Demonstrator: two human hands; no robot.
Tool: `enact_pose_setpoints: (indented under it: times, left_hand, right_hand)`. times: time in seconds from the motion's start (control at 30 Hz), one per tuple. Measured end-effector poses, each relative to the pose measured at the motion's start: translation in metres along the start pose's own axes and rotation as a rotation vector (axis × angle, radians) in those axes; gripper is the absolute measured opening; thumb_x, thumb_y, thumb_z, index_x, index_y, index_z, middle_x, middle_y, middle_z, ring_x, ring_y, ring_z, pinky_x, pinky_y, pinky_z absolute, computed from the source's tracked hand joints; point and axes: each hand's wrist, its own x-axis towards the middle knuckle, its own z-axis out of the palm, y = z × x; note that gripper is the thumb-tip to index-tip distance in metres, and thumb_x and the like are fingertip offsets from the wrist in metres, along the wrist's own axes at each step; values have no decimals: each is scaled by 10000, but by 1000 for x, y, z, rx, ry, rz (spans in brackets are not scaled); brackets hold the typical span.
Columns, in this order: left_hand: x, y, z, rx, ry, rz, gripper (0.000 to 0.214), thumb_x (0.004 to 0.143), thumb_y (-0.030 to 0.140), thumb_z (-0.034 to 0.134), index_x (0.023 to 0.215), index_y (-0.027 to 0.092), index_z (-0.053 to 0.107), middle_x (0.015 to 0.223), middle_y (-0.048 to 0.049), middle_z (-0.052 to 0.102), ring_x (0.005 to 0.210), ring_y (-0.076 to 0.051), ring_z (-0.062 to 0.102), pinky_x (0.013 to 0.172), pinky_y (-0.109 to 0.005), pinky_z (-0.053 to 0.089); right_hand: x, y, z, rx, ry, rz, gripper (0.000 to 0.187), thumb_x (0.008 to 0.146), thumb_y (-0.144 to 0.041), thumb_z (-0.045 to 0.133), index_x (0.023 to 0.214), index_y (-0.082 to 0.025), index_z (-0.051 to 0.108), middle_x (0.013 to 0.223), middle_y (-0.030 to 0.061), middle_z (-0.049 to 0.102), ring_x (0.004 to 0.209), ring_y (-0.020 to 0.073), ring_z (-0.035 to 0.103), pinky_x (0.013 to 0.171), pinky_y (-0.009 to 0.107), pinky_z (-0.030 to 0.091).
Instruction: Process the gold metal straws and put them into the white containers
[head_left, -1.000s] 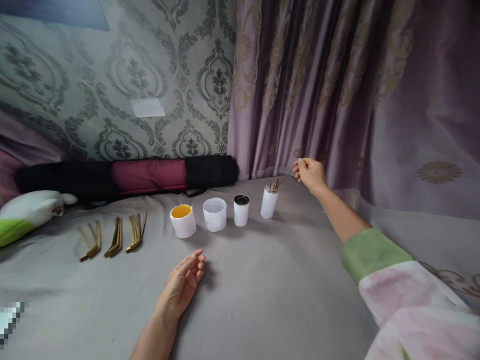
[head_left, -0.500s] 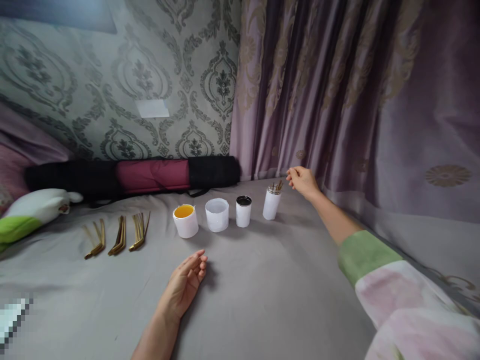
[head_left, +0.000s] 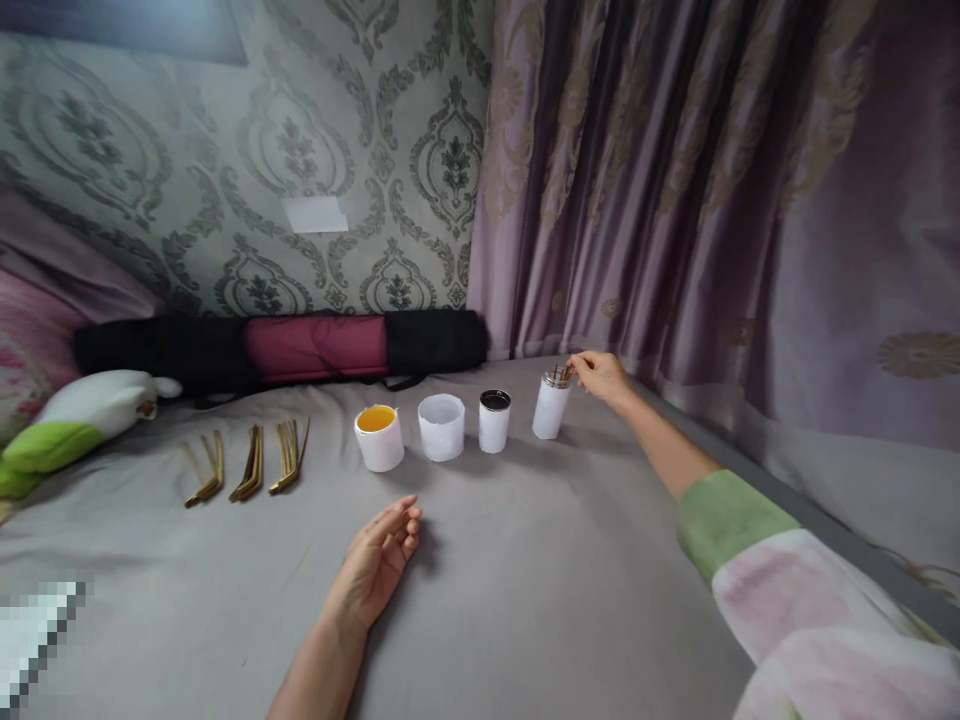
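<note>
My right hand (head_left: 600,376) is at the mouth of a tall white cup (head_left: 551,410), its fingertips pinched at the thin brown sticks (head_left: 561,374) that poke out of the top. How many of them it grips is too small to tell. My left hand (head_left: 380,562) rests on the grey sheet with its fingers loosely curled and apart, holding nothing. Beyond it stand a white tub with a yellow inside (head_left: 381,447), a wide white tub (head_left: 442,432) and a narrower white cup with a dark inside (head_left: 493,425), all upright in a row.
Three bundles of bent brown sticks (head_left: 287,460) lie on the grey sheet (head_left: 510,600) at left. Behind stretches a black and maroon roll bag (head_left: 319,347) along the patterned wall. A white and green plush toy (head_left: 90,410) lies far left; a purple curtain (head_left: 637,180) hangs at right.
My right hand has moved left and slightly down, from beside the tall cup onto its sticks, and its fingers have closed there. The view has shifted slightly; my left hand keeps its pose.
</note>
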Motion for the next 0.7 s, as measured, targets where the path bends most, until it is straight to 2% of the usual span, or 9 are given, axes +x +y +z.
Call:
enact_pose_setpoints:
  times: [0.13,0.3,0.43,0.7]
  left_hand:
    - [1,-1,-2,-5,-17,5,165,760,102,536,914,68,584,768,-73,583,598,-85,543,526,-194,474]
    - [3,-2,-3,-49,-34,3,155,751,119,553,899,79,577,747,-68,583,581,-77,535,512,-180,456]
    - [5,-2,-4,-80,-53,15,166,743,145,571,897,84,571,740,-63,580,572,-71,527,502,-170,439]
    - [5,-2,-5,-105,-63,12,155,751,151,556,887,77,561,738,-74,581,572,-77,528,509,-177,431]
  right_hand:
    - [-4,-1,0,11,-50,86,262,778,-267,439,847,-118,643,741,63,644,447,68,509,365,156,358]
    - [-2,4,4,30,-49,86,262,781,-269,447,882,-114,633,803,87,643,470,82,510,374,176,372]
    - [-1,9,8,36,-16,78,273,788,-265,445,908,-101,627,815,114,645,479,81,504,390,182,368]
    - [-1,8,9,37,54,75,244,756,-246,492,881,-94,637,762,107,644,489,89,516,409,190,359]
